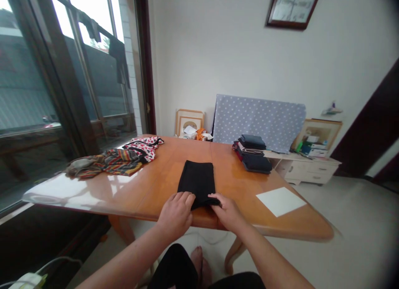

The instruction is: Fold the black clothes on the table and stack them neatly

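A folded black garment (197,183) lies flat on the orange wooden table (156,193), its near end at the table's front edge. My left hand (173,214) sits on the near left corner of the cloth, fingers curled over it. My right hand (227,212) comes in from the right, its fingers on the near right corner. The two hands are close together, and the cloth's near edge is partly hidden under them.
A striped garment (109,163) and a red-and-white patterned garment (141,146) lie at the table's left. A stack of folded dark clothes (252,155) stands at the far right. A white sheet (280,201) lies near the right edge.
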A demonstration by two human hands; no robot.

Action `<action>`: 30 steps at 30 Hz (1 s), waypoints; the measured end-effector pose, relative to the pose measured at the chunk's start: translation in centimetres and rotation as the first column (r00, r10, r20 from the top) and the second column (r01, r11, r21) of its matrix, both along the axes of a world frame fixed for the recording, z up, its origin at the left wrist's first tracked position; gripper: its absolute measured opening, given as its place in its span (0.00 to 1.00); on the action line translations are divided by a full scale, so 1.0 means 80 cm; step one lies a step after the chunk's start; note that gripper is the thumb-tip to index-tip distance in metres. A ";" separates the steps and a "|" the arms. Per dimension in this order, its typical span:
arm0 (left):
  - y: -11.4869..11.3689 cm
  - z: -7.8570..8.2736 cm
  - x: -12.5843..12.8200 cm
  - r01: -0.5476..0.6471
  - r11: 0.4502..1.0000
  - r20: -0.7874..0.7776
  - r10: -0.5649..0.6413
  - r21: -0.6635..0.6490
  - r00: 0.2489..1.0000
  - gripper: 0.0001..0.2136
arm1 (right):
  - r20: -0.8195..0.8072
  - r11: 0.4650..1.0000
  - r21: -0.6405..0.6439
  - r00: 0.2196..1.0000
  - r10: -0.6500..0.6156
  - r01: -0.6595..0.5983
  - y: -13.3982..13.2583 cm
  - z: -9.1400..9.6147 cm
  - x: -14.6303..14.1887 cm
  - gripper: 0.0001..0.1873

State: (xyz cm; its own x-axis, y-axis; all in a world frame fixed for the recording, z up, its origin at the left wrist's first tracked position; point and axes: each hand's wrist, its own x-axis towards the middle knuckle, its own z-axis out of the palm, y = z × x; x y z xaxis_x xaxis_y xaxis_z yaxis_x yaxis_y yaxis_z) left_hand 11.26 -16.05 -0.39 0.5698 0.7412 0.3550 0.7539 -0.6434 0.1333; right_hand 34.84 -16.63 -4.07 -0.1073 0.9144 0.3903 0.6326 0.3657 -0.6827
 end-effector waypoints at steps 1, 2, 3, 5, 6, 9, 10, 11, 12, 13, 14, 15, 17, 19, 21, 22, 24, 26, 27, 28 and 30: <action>0.002 -0.001 -0.008 -0.020 1.000 0.009 0.020 -0.008 1.000 0.20 | -0.042 1.000 -0.019 0.999 0.001 -0.002 0.000 -0.001 0.001 0.17; 0.005 -0.003 -0.016 -0.035 0.999 0.024 0.035 -0.019 0.999 0.21 | -0.075 0.999 -0.034 0.997 0.005 -0.007 0.001 -0.002 0.002 0.17; 0.009 -0.005 -0.023 -0.039 0.999 0.046 0.041 -0.033 0.998 0.22 | -0.098 0.999 -0.045 0.995 0.009 -0.014 0.001 -0.001 0.002 0.16; 0.018 -0.009 -0.037 -0.015 0.998 0.110 0.022 -0.064 0.994 0.24 | -0.125 0.998 -0.057 0.992 0.008 -0.016 0.001 0.000 0.002 0.16; 0.022 -0.011 -0.043 0.012 0.997 0.145 0.000 -0.079 0.989 0.24 | -0.129 0.998 -0.064 0.992 0.006 -0.014 0.001 0.001 0.002 0.15; 0.033 -0.013 -0.058 0.112 0.988 0.233 -0.084 -0.108 0.969 0.19 | -0.108 0.998 -0.065 0.994 -0.002 -0.005 -0.002 0.007 0.001 0.15; 0.036 -0.012 -0.062 0.149 0.983 0.254 -0.116 -0.112 0.960 0.17 | -0.090 0.998 -0.058 0.996 0.002 -0.007 -0.003 0.009 0.001 0.15; 0.037 -0.009 -0.066 0.183 0.976 0.272 -0.147 -0.113 0.951 0.15 | -0.067 0.999 -0.052 0.998 0.014 -0.017 -0.005 0.012 0.001 0.14; 0.038 -0.006 -0.069 0.213 0.970 0.285 -0.173 -0.116 0.943 0.14 | -0.047 0.998 -0.050 0.998 0.031 -0.034 -0.007 0.015 0.002 0.14; 0.039 -0.003 -0.071 0.237 0.963 0.293 -0.193 -0.125 0.937 0.14 | -0.032 0.997 -0.057 0.998 0.053 -0.055 -0.009 0.017 0.002 0.13; 0.039 0.001 -0.073 0.250 0.958 0.298 -0.200 -0.142 0.933 0.14 | -0.026 0.994 -0.076 0.997 0.075 -0.077 -0.011 0.020 0.003 0.12; 0.039 0.005 -0.074 0.253 0.953 0.302 -0.194 -0.169 0.933 0.14 | -0.031 0.991 -0.100 0.996 0.089 -0.091 -0.012 0.022 0.004 0.12; 0.041 0.012 -0.075 0.236 0.940 0.309 -0.155 -0.244 0.938 0.14 | -0.070 0.986 -0.140 0.994 0.085 -0.094 -0.011 0.025 0.005 0.11; 0.046 0.018 -0.073 0.212 0.924 0.321 -0.106 -0.318 0.941 0.11 | -0.123 0.983 -0.158 0.990 0.073 -0.092 -0.005 0.026 0.007 0.13; 0.057 0.022 -0.067 0.216 0.906 0.370 -0.072 -0.364 0.926 0.11 | -0.183 0.982 -0.155 0.980 0.080 -0.109 0.009 0.027 0.010 0.15; 0.065 0.024 -0.062 0.237 0.895 0.420 -0.062 -0.378 0.905 0.11 | -0.220 0.980 -0.152 0.971 0.092 -0.127 0.018 0.027 0.011 0.16; 0.085 0.025 -0.048 0.297 0.872 0.550 -0.039 -0.389 0.834 0.14 | -0.317 0.976 -0.145 0.942 0.111 -0.164 0.042 0.029 0.014 0.19; 0.110 0.022 -0.033 0.328 0.860 0.653 0.009 -0.392 0.757 0.17 | -0.432 0.968 -0.155 0.895 0.111 -0.195 0.069 0.030 0.016 0.22; 0.124 0.019 -0.026 0.310 0.864 0.679 0.049 -0.396 0.733 0.18 | -0.484 0.965 -0.168 0.870 0.097 -0.201 0.082 0.030 0.016 0.24; 0.137 0.016 -0.019 0.272 0.872 0.686 0.095 -0.407 0.722 0.19 | -0.522 0.962 -0.189 0.850 0.071 -0.197 0.096 0.029 0.015 0.25; 0.161 0.006 -0.009 0.142 0.880 0.641 0.211 -0.453 0.738 0.19 | -0.535 0.960 -0.239 0.845 -0.005 -0.146 0.120 0.024 0.013 0.25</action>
